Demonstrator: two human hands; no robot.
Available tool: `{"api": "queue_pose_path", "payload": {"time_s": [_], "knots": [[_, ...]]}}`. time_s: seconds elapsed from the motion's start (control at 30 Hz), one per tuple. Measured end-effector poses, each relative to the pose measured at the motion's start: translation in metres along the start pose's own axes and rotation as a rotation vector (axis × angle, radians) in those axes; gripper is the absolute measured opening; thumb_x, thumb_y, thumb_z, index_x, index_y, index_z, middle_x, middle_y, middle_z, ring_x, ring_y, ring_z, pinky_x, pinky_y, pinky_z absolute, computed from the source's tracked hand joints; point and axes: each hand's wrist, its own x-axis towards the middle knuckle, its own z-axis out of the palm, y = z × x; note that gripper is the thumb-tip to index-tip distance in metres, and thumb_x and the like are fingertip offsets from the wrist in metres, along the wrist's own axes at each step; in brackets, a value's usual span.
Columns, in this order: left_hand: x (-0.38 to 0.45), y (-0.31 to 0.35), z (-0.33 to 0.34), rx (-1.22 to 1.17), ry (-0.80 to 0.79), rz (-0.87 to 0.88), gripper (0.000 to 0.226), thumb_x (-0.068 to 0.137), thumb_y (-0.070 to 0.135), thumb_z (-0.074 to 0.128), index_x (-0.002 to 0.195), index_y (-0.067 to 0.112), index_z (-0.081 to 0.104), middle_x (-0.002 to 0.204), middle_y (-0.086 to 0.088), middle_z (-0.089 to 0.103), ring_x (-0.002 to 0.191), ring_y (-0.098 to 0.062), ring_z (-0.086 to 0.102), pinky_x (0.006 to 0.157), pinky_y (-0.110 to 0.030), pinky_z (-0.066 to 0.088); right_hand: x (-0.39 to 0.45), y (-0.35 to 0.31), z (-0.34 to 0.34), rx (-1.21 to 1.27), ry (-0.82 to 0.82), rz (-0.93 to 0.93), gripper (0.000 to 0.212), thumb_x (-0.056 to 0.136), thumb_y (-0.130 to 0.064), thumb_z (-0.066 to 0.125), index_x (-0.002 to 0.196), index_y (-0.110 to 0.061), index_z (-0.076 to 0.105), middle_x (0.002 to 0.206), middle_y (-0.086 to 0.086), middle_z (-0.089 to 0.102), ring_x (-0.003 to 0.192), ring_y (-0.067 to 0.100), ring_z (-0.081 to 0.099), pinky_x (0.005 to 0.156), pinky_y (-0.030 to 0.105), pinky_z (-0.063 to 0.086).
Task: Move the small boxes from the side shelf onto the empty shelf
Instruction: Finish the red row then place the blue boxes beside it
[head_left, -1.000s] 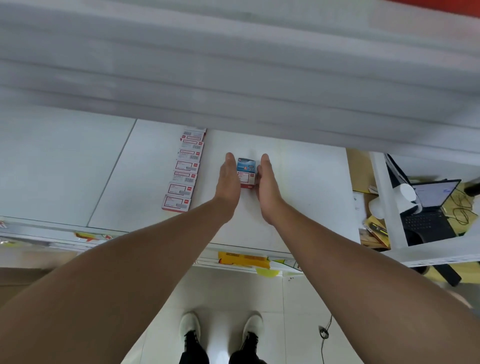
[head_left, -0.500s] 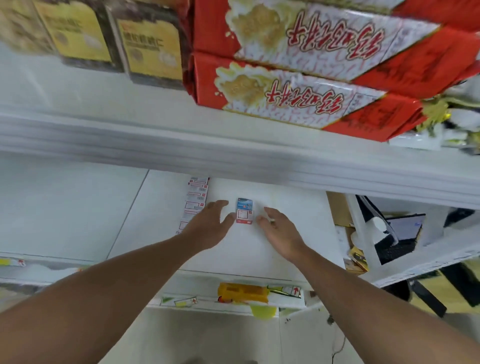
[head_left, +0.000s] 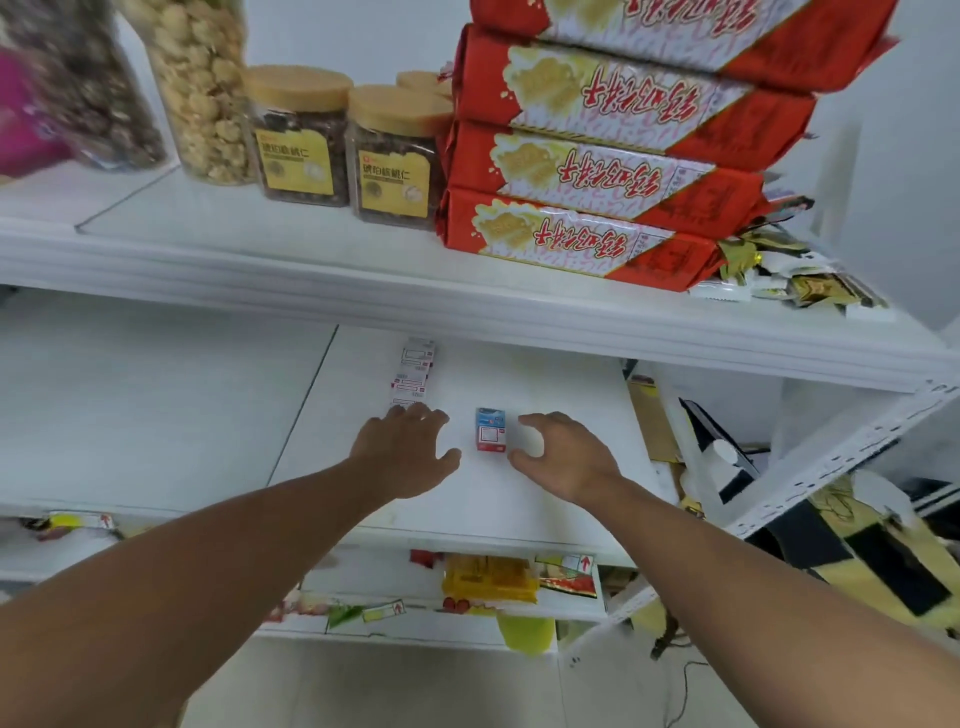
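While a row of small white-and-red cardboard boxes (head_left: 413, 376) already lines the white shelf board (head_left: 550, 499), one blue-topped small box (head_left: 490, 430) stands alone between the left hand (head_left: 402, 457) and right hand (head_left: 563, 460), both loosely spread, holding nothing. More boxes probably remain to fetch.

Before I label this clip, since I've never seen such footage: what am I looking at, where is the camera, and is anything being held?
There is no machine here. A person wears a camera on the head, looking forward and down, so you see their own bare arms reaching out. The left hand and right hand hang open over a white shelf, holding nothing. Between them stands one small box, apart from both hands. Further back, left of it, a row of boxes lies in a line; the left hand covers its near end. The shelf above carries jars and a stack of red packets. Lower down are more packets, blurred.
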Motion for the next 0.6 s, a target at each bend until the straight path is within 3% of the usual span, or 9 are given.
{"api": "queue_pose_path", "payload": {"time_s": [0.2, 0.43, 0.6], "knots": [[-0.047, 0.017, -0.024, 0.040, 0.109, -0.114, 0.070, 0.099, 0.068, 0.044, 0.157, 0.030, 0.043, 0.161, 0.000, 0.047, 0.141, -0.028, 0.050, 0.110, -0.053, 0.047, -0.025, 0.003, -0.022, 0.029, 0.000, -0.106, 0.072, 0.096, -0.060, 0.064, 0.160, -0.036, 0.043, 0.158, 0.002, 0.048, 0.142, 0.024, 0.048, 0.112, 0.038, 0.045], [-0.111, 0.077, -0.020, 0.063, 0.229, -0.236, 0.071, 0.093, 0.068, 0.041, 0.153, 0.030, 0.047, 0.160, 0.000, 0.047, 0.141, -0.028, 0.048, 0.107, -0.053, 0.049, -0.073, 0.018, -0.034, -0.043, 0.040, -0.229, 0.077, 0.088, -0.065, 0.064, 0.157, -0.035, 0.046, 0.151, 0.001, 0.052, 0.134, 0.025, 0.050, 0.103, 0.043, 0.051], [-0.161, 0.118, 0.007, 0.045, 0.200, -0.331, 0.071, 0.096, 0.066, 0.041, 0.157, 0.030, 0.041, 0.163, -0.002, 0.041, 0.143, -0.030, 0.044, 0.109, -0.054, 0.047, -0.110, 0.028, -0.024, -0.058, 0.028, -0.337, 0.078, 0.087, -0.064, 0.065, 0.157, -0.035, 0.046, 0.160, -0.001, 0.046, 0.141, 0.024, 0.047, 0.106, 0.045, 0.050]]}}
